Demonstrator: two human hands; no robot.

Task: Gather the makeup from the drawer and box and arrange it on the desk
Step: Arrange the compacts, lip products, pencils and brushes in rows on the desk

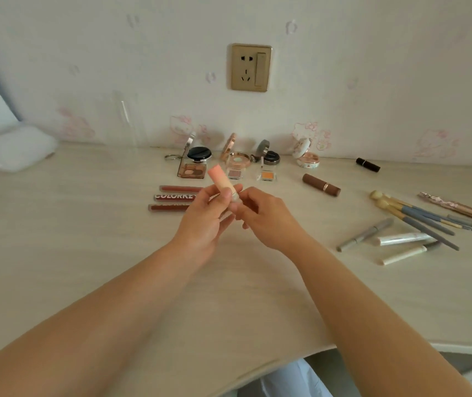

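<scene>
both hands raised over the pale wood-grain desk [57, 253], meeting at mid-desk. left hand [209, 216] has fingers curled round a peach-pink cylindrical lip tube [221, 181], which tilts up and away to the left; right hand [260, 216] pinches the tube's lower, paler end. tube is in the air, not touching the desk.

already laid out: three flat dark-red lip gloss sticks [176, 197] in a stack just behind the left hand; a back row of open round compacts [236, 159] and small square eyeshadow pans [267, 175] near the wall; a brown lipstick tube [321, 189] and a black lipstick tube [368, 164] lying further right; blue-handled brushes [418, 214] and white pencil-like tubes [403, 239] fanned at the right.

judgement: gathering looks mostly done; step in hand is placing this tube. next move likely calls for lowering it flat beside the gloss sticks or lipsticks, releasing gently so the round body does not roll.
</scene>
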